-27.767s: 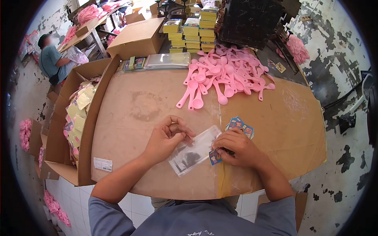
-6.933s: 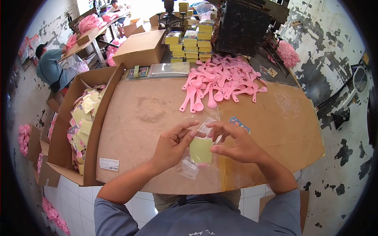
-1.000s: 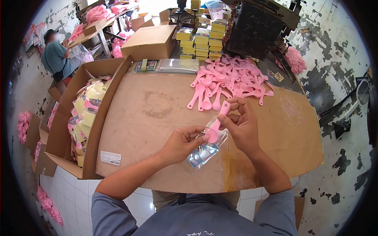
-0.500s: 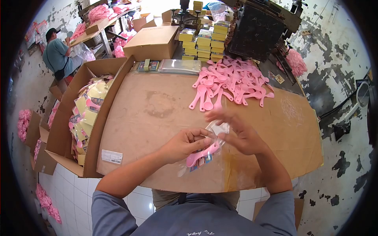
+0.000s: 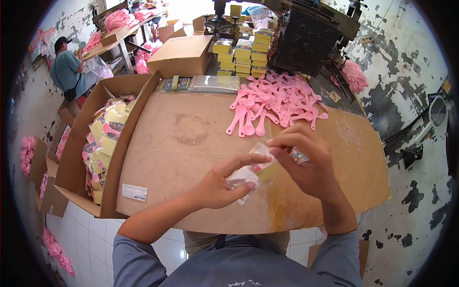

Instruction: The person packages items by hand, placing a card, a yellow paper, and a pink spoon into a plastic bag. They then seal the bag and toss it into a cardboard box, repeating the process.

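Above the cardboard-covered table, my left hand (image 5: 217, 184) grips a clear plastic bag (image 5: 244, 184) between thumb and fingers. My right hand (image 5: 308, 162) is closed around a card with a pale yellow side (image 5: 267, 173), which meets the bag's opening. Part of a colourful printed card (image 5: 300, 157) shows behind the right fingers. A small pink end (image 5: 256, 168) is visible between the hands, beside the yellow card; most of that item is hidden. Beyond the hands lies a pile of pink plastic spoons (image 5: 260, 125).
A large open carton (image 5: 125, 165) at left holds packed cards and spoons. Plastic sleeves (image 5: 215, 84) and stacked yellow-edged cards (image 5: 243, 57) are at the back, near a dark machine (image 5: 306, 43). Another person (image 5: 69, 69) sits at far left.
The pink spoon formerly under my left hand is now mostly hidden between both hands with the card. My right hand has closed and moved down and right, and the bag is now spread by my left.
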Available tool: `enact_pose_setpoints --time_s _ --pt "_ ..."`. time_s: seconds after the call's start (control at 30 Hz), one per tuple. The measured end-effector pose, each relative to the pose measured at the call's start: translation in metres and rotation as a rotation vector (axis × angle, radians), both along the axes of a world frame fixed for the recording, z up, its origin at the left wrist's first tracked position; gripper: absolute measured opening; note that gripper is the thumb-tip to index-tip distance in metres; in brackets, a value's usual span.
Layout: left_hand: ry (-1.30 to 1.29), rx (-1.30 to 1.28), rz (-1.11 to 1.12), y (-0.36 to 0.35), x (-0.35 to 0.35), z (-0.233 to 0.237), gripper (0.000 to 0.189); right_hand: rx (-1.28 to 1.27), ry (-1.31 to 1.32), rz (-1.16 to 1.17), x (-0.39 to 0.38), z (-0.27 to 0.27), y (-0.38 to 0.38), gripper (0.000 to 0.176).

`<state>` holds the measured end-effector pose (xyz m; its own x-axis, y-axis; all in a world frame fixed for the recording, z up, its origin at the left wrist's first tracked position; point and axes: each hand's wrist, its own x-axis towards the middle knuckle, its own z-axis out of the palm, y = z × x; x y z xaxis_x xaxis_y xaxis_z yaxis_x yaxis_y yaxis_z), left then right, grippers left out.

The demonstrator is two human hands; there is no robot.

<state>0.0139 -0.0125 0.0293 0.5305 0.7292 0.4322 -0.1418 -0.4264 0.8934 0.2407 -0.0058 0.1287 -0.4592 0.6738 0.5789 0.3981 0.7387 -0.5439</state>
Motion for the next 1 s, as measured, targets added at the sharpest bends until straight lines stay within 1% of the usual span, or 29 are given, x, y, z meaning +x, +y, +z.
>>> enact_pose_setpoints --time_s 0.03,0.07,0.13,0.17,0.27,0.33,0.37,0.43,0.47,0.53,0.57,0.63,0.73,0.83,0.87,0.97,1.0 --pt "0.038 0.082 0.045 -0.001 0.003 0.0 0.047 -0.043 -0.039 0.006 -0.002 -0.005 0.001 0.023" --pt "-0.01 0.005 0.051 -0.002 0.006 -0.002 0.048 -0.086 -0.076 0.011 -0.004 -0.01 0.003 0.025" --pt "-0.105 -0.145 0.065 -0.002 0.011 -0.01 0.05 -0.018 -0.07 -0.009 -0.008 -0.016 0.007 0.028" --pt "-0.131 -0.174 0.08 -0.001 0.011 -0.01 0.051 0.017 -0.067 -0.016 -0.009 -0.018 0.009 0.029" --pt "-0.203 -0.243 0.128 0.0 0.009 -0.009 0.055 -0.12 -0.018 0.097 -0.007 -0.022 0.01 0.033" --pt "-0.24 -0.261 0.158 -0.002 0.009 -0.005 0.058 -0.181 -0.03 0.097 -0.004 -0.028 0.011 0.032" --pt "-0.25 -0.206 0.159 -0.001 0.009 -0.007 0.061 -0.212 -0.035 0.094 -0.002 -0.03 0.012 0.032" --pt "-0.268 -0.092 0.162 0.002 0.008 -0.011 0.066 -0.222 0.071 0.122 0.008 -0.029 0.011 0.029" --pt "-0.222 -0.027 0.159 0.003 0.005 -0.009 0.067 -0.227 0.123 0.138 0.01 -0.028 0.011 0.028" --pt "-0.136 0.102 0.159 0.006 0.0 -0.002 0.069 -0.132 0.058 0.099 0.007 -0.018 0.01 0.025" --pt "-0.1 0.108 0.178 0.004 0.002 -0.001 0.065 -0.086 0.026 0.076 0.006 -0.015 0.008 0.023" --pt "-0.024 0.128 0.211 0.004 0.003 0.002 0.06 -0.105 0.073 0.057 0.002 -0.016 0.005 0.023" --pt "-0.026 -0.011 0.181 0.001 0.005 -0.002 0.042 -0.162 0.104 0.059 0.001 -0.021 0.002 0.023" --pt "-0.056 -0.053 0.156 0.003 0.005 -0.007 0.032 -0.196 0.141 0.061 -0.001 -0.027 0.002 0.023" --pt "-0.056 -0.076 0.169 0.003 0.005 -0.006 0.03 -0.201 0.157 0.059 -0.002 -0.028 0.002 0.023" --pt "-0.079 -0.162 0.208 -0.002 0.006 -0.002 0.028 -0.333 0.271 0.002 -0.005 -0.033 -0.001 0.02" --pt "-0.102 -0.2 0.222 -0.002 0.007 -0.001 0.028 -0.125 0.205 -0.038 -0.005 -0.034 0.002 0.02"
